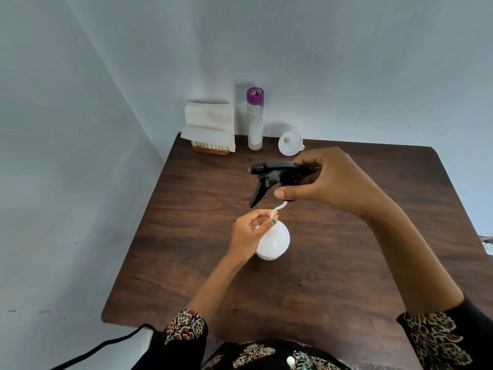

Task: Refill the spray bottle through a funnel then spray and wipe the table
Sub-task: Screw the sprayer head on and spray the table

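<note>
One white spray bottle (274, 240) stands near the middle of the dark wooden table (346, 263), its top off. The right hand (328, 180) holds the one black trigger head (277, 174) above it, fingers curled round its collar. The left hand (249, 232) pinches the thin white tube (277, 208) hanging from that head, just over the bottle's neck. Against the wall stand one funnel (290, 143), one clear bottle with a purple cap (255, 120), and one holder of paper napkins (209, 126).
</note>
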Tool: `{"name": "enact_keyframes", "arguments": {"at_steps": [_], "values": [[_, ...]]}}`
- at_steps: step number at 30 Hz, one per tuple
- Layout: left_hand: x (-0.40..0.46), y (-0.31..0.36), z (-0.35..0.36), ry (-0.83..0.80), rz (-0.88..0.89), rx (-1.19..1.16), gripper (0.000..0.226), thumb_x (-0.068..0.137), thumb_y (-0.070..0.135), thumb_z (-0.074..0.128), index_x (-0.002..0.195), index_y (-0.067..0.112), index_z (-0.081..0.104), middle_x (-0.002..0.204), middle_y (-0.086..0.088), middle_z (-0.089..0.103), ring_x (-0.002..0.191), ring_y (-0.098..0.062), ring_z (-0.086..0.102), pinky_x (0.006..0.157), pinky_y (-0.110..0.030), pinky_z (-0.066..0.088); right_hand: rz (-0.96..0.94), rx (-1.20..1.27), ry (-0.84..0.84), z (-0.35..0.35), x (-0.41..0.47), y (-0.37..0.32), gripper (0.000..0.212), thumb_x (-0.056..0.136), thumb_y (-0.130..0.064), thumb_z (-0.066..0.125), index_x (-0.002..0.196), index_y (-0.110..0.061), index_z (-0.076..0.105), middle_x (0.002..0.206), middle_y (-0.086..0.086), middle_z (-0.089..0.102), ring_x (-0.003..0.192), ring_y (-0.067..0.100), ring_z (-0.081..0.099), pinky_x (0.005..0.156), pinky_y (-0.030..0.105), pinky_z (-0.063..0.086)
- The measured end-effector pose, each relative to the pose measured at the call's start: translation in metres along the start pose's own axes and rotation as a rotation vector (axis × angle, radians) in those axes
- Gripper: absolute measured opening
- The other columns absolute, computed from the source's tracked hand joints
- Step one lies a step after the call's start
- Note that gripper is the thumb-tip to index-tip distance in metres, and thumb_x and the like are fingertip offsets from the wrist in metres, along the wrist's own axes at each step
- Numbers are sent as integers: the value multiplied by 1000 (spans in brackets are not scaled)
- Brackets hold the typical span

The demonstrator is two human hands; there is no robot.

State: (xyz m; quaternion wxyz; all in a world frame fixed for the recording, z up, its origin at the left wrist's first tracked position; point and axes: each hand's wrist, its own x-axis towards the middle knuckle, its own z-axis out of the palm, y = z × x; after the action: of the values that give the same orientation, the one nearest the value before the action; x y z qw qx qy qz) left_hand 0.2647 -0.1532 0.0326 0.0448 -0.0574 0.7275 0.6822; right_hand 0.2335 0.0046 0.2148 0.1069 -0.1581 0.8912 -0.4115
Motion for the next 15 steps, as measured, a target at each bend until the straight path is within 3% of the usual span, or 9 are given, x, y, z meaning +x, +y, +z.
{"name": "enact_keyframes", "arguments": {"at_steps": [4, 6, 10, 12, 15], "values": [[0, -3, 1, 8, -28, -4, 21, 74, 37, 73, 95, 39, 68, 103, 12, 71, 101, -5, 65, 85, -27, 53, 5, -75, -9, 13, 2, 8, 27, 66, -34, 83, 80, -18, 67, 69, -5, 65, 58, 1, 53, 54, 7, 39], [-3, -5, 2, 16, -48, -42, 32, 70, 41, 73, 101, 34, 67, 102, 13, 71, 102, -3, 64, 76, -16, 52, 7, -120, -5, 26, 6, 18, 26, 68, -30, 83, 81, -16, 66, 70, -5, 65, 62, 3, 54, 57, 9, 40], [-7, -4, 5, 38, -103, -109, 29, 78, 19, 75, 97, 36, 60, 104, 14, 65, 96, 3, 60, 65, -7, 48, 11, -74, 4, 58, 10, 42, 22, 71, -19, 79, 89, -14, 67, 83, -3, 68, 77, 10, 61, 66, 18, 46], [-9, -6, 7, 58, -142, -141, 35, 78, 13, 74, 92, 38, 55, 101, 18, 61, 96, 3, 59, 68, -8, 49, 21, -39, 7, 74, 10, 54, 24, 72, -11, 77, 93, -14, 66, 88, -4, 68, 82, 11, 61, 69, 18, 47], [-9, -13, 8, 84, -187, -176, 33, 74, 13, 77, 92, 34, 58, 102, 13, 64, 107, -10, 60, 83, -19, 48, 68, 47, 38, 90, 10, 68, 28, 71, -6, 77, 95, -12, 65, 91, -3, 67, 86, 12, 62, 71, 10, 46]]}}
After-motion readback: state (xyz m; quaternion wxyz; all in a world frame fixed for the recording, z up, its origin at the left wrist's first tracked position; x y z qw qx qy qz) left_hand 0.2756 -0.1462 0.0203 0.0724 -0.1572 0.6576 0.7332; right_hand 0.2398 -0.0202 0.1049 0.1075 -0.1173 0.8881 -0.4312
